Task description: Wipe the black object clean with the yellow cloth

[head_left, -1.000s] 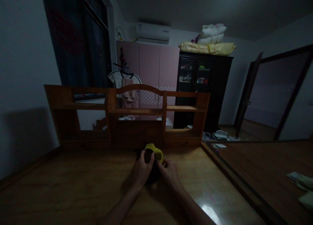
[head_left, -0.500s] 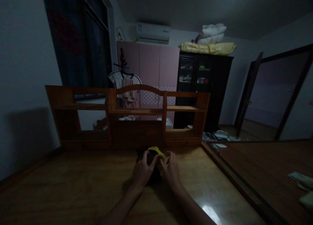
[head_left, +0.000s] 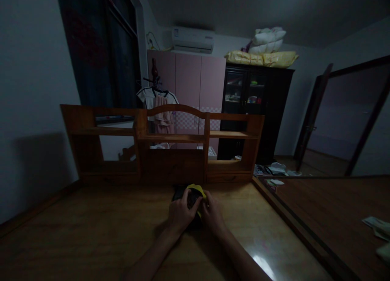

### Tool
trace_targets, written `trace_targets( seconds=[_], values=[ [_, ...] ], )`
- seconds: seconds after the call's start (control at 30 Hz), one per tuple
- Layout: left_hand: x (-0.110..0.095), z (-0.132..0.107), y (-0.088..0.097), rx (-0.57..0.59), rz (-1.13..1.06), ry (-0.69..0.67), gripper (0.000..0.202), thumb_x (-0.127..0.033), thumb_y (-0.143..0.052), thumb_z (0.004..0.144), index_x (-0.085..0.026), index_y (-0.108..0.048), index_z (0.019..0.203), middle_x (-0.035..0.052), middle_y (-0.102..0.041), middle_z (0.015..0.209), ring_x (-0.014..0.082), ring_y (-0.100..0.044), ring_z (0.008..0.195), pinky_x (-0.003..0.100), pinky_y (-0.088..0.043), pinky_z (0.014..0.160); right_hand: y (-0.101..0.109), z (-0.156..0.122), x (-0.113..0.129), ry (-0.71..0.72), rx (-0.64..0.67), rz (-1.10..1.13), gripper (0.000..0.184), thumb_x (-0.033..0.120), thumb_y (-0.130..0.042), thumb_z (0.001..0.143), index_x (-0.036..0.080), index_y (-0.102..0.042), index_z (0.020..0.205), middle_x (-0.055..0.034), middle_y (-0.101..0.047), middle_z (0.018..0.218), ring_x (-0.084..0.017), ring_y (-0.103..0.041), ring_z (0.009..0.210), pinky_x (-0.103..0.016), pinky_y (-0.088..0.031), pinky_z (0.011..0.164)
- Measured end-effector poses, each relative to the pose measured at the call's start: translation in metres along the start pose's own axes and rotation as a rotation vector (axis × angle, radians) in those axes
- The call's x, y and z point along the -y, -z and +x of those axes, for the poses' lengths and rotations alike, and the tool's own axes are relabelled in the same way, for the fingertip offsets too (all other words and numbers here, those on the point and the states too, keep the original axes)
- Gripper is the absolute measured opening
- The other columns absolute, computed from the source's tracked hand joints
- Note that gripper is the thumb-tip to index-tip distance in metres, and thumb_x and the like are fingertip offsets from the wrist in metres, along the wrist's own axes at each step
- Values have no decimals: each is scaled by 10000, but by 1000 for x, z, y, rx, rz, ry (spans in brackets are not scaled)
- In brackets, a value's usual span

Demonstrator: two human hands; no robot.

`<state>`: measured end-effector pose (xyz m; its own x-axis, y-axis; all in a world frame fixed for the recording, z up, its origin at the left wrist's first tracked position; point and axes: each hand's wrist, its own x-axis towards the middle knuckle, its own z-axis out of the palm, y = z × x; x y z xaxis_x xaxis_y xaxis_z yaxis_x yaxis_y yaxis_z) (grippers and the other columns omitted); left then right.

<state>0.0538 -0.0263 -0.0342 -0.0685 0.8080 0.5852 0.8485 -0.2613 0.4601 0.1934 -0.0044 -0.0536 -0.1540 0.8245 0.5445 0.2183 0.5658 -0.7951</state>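
Note:
A small dark object with a yellow part [head_left: 194, 191] lies on the wooden desk [head_left: 100, 236], just in front of the desk's shelf unit [head_left: 164, 140]. My left hand [head_left: 180, 212] curls over its left side, fingers closed on it. My right hand [head_left: 212, 214] grips its right side, fingertips on the yellow part. The room is dim, so the object's form is hard to make out.
The shelf unit spans the back of the desk. A second wooden surface [head_left: 335, 216] adjoins on the right, with pale papers [head_left: 378, 226] near its edge. Behind stand a pink wardrobe [head_left: 189, 94], a dark cabinet [head_left: 256, 110] and a door [head_left: 313, 114].
The yellow part stood up higher a second ago and now lies lower between my fingers. Both hands have closed in a little over the object. The view has shifted slightly.

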Motion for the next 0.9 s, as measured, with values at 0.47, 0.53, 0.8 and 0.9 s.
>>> trace_targets(
  seconds=[0.47, 0.53, 0.8, 0.9],
  values=[
    [-4, -2, 3, -56, 183, -46, 483, -604, -391, 868, -219, -554, 1110, 79, -699, 764, 249, -656, 707, 286, -398, 634, -7, 3, -10, -86, 74, 320, 385, 276, -586, 789, 195, -574, 1165, -69, -641, 1136, -249, -580, 1073, -389, -450, 944],
    [-6, -4, 2, -60, 171, -63, 483, -599, -395, 868, -216, -555, 1115, 78, -690, 734, 251, -653, 697, 291, -407, 647, -4, 2, -6, -20, 49, 260, 355, 259, -561, 807, 191, -580, 1155, -70, -647, 1121, -242, -585, 1062, -376, -447, 939],
    [-11, -3, 5, -47, -11, 21, 440, -570, -425, 872, -267, -524, 1176, 43, -713, 821, 215, -672, 736, 260, -422, 657, 3, -1, -6, -76, -41, -107, 224, 298, -462, 874, 178, -643, 928, -54, -666, 727, -201, -593, 620, -267, -429, 558],
    [-11, -3, 7, -47, -82, 61, 403, -560, -431, 874, -277, -548, 1136, 29, -715, 861, 200, -673, 754, 247, -412, 641, 1, 0, -7, -126, -42, -125, 249, 346, -471, 871, 177, -653, 851, -50, -645, 663, -193, -569, 579, -255, -394, 509]
  ],
)
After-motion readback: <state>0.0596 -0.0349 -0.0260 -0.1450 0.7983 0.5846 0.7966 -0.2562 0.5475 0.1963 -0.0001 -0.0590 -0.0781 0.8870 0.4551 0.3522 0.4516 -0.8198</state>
